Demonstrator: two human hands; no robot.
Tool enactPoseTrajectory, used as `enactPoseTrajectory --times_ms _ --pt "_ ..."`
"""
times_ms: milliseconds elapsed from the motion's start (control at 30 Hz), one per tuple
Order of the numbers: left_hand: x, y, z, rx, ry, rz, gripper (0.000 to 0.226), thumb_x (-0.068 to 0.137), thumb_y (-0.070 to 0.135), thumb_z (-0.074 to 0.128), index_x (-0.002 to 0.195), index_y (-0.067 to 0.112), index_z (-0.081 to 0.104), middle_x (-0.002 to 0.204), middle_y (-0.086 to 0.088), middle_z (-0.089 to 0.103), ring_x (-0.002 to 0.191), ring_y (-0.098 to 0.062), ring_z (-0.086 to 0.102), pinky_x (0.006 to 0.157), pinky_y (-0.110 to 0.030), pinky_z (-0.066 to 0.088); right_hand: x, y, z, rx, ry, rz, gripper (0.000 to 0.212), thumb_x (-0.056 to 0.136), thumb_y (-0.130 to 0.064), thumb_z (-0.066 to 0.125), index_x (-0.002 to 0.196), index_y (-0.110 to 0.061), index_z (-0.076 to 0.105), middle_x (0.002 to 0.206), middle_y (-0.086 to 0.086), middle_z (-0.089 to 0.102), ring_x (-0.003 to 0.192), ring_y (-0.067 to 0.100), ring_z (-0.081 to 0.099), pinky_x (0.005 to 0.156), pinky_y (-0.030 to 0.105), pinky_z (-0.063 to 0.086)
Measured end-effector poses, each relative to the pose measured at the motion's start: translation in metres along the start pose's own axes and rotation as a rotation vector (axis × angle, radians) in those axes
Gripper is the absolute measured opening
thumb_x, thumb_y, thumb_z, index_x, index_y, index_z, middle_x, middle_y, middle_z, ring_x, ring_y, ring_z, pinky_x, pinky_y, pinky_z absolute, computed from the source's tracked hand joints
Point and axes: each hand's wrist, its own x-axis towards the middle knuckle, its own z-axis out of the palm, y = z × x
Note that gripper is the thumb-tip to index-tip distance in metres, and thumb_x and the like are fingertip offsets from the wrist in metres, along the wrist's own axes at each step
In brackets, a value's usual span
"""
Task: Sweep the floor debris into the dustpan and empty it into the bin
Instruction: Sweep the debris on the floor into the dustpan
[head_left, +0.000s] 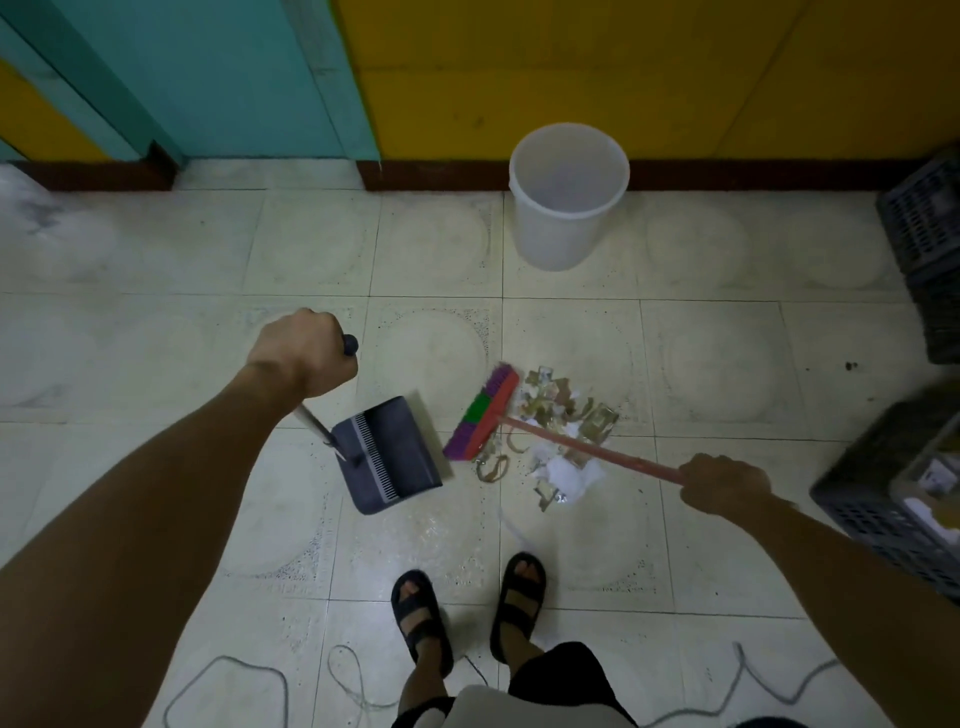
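Right under the left hand (306, 353), fingers curled tight round its handle (314, 421), the dustpan (387, 454) sits on the floor (156, 338). The right hand (724, 483) has its fingers wrapped round the broom (480, 413) stick. The debris (556, 436) lies between them and the brush head, with the bin (569, 195) well beyond.
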Motion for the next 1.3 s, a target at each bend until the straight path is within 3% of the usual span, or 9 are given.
enactPoseTrajectory --times_ms 200,333,400,500,600,700,967,1167,1300 --pt "0.006 0.041 -0.01 -0.023 0.002 0.075 0.037 0.089 0.029 0.048 0.054 0.017 0.042 0.06 -0.006 0.047 0.065 -0.032 0.057 0.062 -0.03 0.05 0.011 0.055 -0.002 -0.048 0.014 -0.014 0.027 0.087 -0.036 0.051 0.111 -0.022 0.054 0.088 -0.005 0.06 0.073 0.011 0.062 0.072 0.03 0.057" --pt "0.013 0.06 -0.019 -0.03 0.012 0.115 0.04 0.089 0.026 0.049 0.051 0.021 0.037 0.06 -0.006 0.045 0.068 -0.033 0.057 0.064 -0.031 0.049 0.01 0.089 0.01 -0.035 -0.007 -0.011 0.024 0.088 -0.036 0.051 0.108 -0.024 0.055 0.086 -0.007 0.059 0.072 0.008 0.061 0.064 0.025 0.052" --pt "0.018 0.069 -0.023 -0.037 0.021 0.142 0.04 0.089 0.025 0.049 0.052 0.022 0.037 0.062 -0.007 0.048 0.072 -0.035 0.061 0.066 -0.033 0.051 0.006 0.1 0.012 0.015 -0.018 0.002 0.025 0.09 -0.037 0.05 0.111 -0.025 0.056 0.088 -0.007 0.059 0.074 0.008 0.061 0.068 0.025 0.053" --pt "0.027 0.08 -0.029 -0.026 0.03 0.178 0.03 0.09 0.028 0.05 0.063 0.016 0.047 0.07 -0.012 0.056 0.074 -0.035 0.063 0.068 -0.035 0.055 -0.007 0.112 0.023 0.117 -0.038 0.051 0.031 0.091 -0.041 0.049 0.114 -0.024 0.059 0.093 -0.006 0.063 0.079 0.011 0.062 0.079 0.032 0.056" --pt "0.039 0.083 -0.035 -0.014 0.038 0.2 0.028 0.09 0.032 0.052 0.076 0.009 0.057 0.072 -0.012 0.059 0.071 -0.033 0.063 0.066 -0.036 0.056 -0.034 0.111 0.05 0.234 -0.006 0.137 0.028 0.091 -0.043 0.048 0.108 -0.025 0.062 0.082 -0.007 0.063 0.071 0.01 0.064 0.068 0.028 0.055" --pt "0.056 0.086 -0.041 -0.015 0.038 0.262 0.029 0.09 0.031 0.054 0.074 0.008 0.057 0.065 -0.008 0.053 0.067 -0.031 0.062 0.06 -0.032 0.05 -0.059 0.088 0.067 0.349 0.013 0.212 0.026 0.092 -0.039 0.047 0.11 -0.024 0.058 0.08 -0.007 0.061 0.068 0.008 0.062 0.057 0.024 0.046" --pt "0.101 0.091 -0.062 0.022 0.046 0.428 0.022 0.087 0.03 0.058 0.078 0.01 0.056 0.069 -0.009 0.052 0.068 -0.028 0.056 0.06 -0.03 0.045 -0.062 -0.023 0.051 0.758 0.012 0.379 0.034 0.091 -0.032 0.052 0.118 -0.013 0.06 0.096 0.004 0.066 0.08 0.019 0.065 0.072 0.031 0.055" --pt "0.118 0.102 -0.052 0.053 -0.015 0.486 0.022 0.086 0.029 0.058 0.077 0.009 0.058 0.061 -0.004 0.048 0.066 -0.027 0.059 0.06 -0.03 0.049 -0.024 -0.081 0.03 1.174 0.003 0.562 0.029 0.091 -0.022 0.053 0.109 -0.002 0.061 0.077 0.009 0.066 0.055 0.02 0.061 0.047 0.025 0.05" --pt "0.132 0.12 -0.041 0.086 -0.067 0.482 0.023 0.088 0.029 0.056 0.074 0.011 0.056 0.059 -0.003 0.049 0.059 -0.021 0.055 0.054 -0.027 0.044 0.015 -0.082 0.005 1.327 -0.087 0.523 0.023 0.091 -0.014 0.045 0.104 0.002 0.057 0.064 0.01 0.056 0.043 0.017 0.046 0.04 0.018 0.036"
